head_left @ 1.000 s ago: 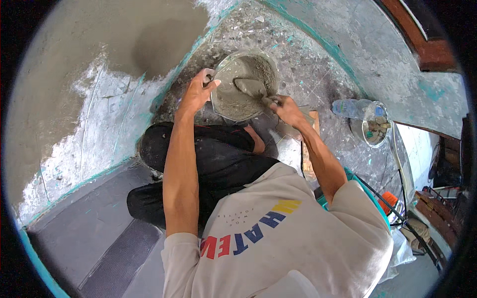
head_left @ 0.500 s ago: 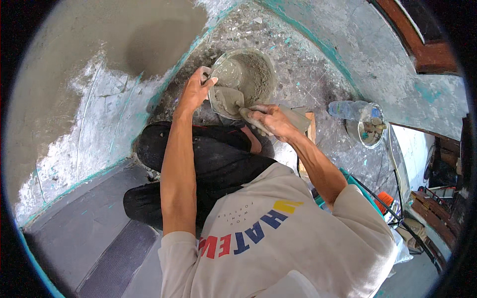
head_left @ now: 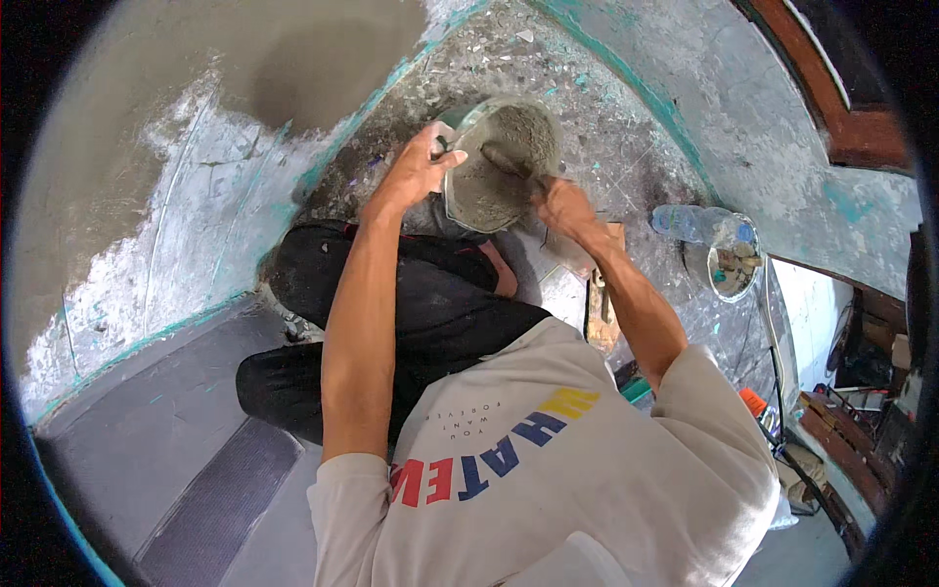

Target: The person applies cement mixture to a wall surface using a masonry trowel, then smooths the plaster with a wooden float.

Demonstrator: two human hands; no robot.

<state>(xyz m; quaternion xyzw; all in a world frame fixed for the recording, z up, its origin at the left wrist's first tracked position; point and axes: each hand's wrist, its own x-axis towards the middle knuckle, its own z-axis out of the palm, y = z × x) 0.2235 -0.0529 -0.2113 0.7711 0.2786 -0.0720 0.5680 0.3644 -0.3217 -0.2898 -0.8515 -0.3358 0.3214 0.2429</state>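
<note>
My left hand [head_left: 419,171] is closed on the left rim of a bucket [head_left: 451,203], which leans toward me on the floor. Wet grey mortar [head_left: 486,199] lines its inside. In my right hand [head_left: 567,210], at the bucket's right side, is the handle of a trowel [head_left: 506,159]. The trowel's blade is down in the mortar and partly coated, so its outline is hard to make out. My fingers hide most of the handle, and the right hand is slightly blurred.
Right of the bucket lies a wooden piece [head_left: 603,318]. A clear plastic bottle [head_left: 693,224] rests by a small container [head_left: 732,272] with debris in it. The left wall [head_left: 196,59] carries fresh grey plaster over a patchy white area. Rubble litters the floor corner.
The bucket has tipped more toward me and shifted slightly right with my left hand. The trowel has swung from the near left side up into the mortar; my right hand moved right and up.
</note>
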